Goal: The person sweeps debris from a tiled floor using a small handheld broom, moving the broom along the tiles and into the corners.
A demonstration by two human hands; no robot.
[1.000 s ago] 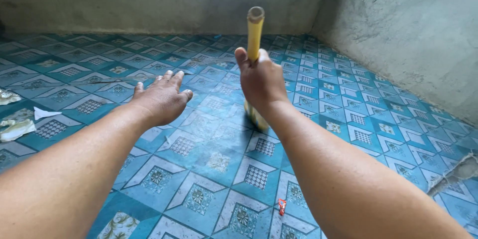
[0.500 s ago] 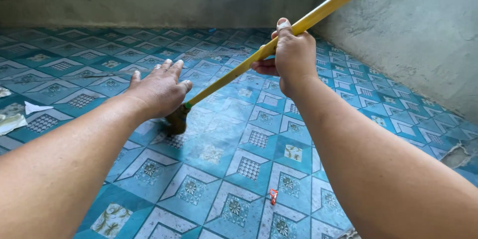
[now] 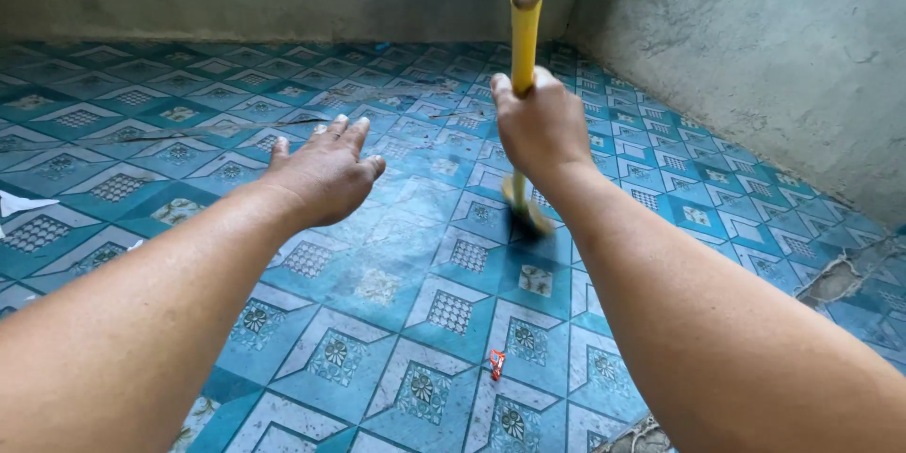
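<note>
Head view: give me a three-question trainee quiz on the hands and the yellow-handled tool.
1. True or false: the left hand grips the yellow handle.
2. Which hand holds the tool? A) left B) right C) both
3. Fill in: the small red piece lies on the ____ floor.

Key:
1. False; the left hand is open, its fingers spread above the tiled floor.
2. B; the right hand is closed round the handle.
3. Tiled.

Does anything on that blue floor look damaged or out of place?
Yes. The patterned floor covering is torn at the right edge, baring grey beneath. A small red scrap lies loose near the right hand, which grips a yellow-handled tool.
</note>
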